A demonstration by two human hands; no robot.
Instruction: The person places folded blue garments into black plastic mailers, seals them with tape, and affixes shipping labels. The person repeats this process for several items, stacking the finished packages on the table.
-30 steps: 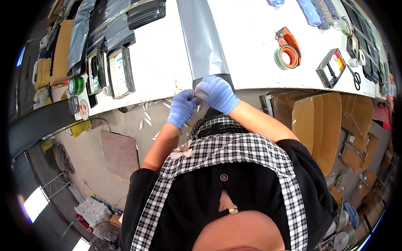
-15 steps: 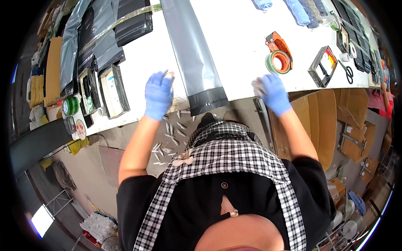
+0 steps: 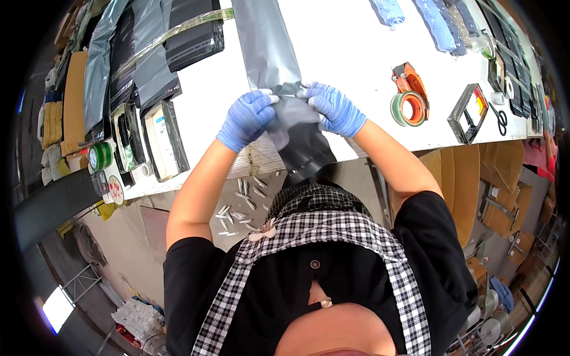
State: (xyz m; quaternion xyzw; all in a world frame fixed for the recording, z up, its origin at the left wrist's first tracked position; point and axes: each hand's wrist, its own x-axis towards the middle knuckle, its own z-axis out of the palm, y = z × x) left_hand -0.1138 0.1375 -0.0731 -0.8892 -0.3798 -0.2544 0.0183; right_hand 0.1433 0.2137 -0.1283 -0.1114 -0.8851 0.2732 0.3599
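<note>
A long grey plastic mailing bag (image 3: 267, 50) lies on the white table, its dark open-looking end hanging over the near edge toward my apron. My left hand (image 3: 248, 117), in a blue glove with pale fingertips, pinches the bag's left side. Opposite it, my right hand (image 3: 333, 110), gloved the same way, pinches the bag's right side. Between the two hands the plastic is creased and bunched. To the right of my right hand sits an orange tape dispenser (image 3: 409, 83) with a roll of tape.
Stacks of grey and black bags (image 3: 193, 44) lie at the left under a tape strip. Rolled blue fabric (image 3: 435, 24) is at the far right, with scissors (image 3: 500, 120) and a box frame (image 3: 469, 113) nearer. Cardboard boxes (image 3: 454, 190) stand below the right edge; white scraps (image 3: 237, 215) litter the floor.
Both hands have come inward from either side of the bag and taken hold of it. The bag, smooth before, is now creased between them. The view has shifted slightly.
</note>
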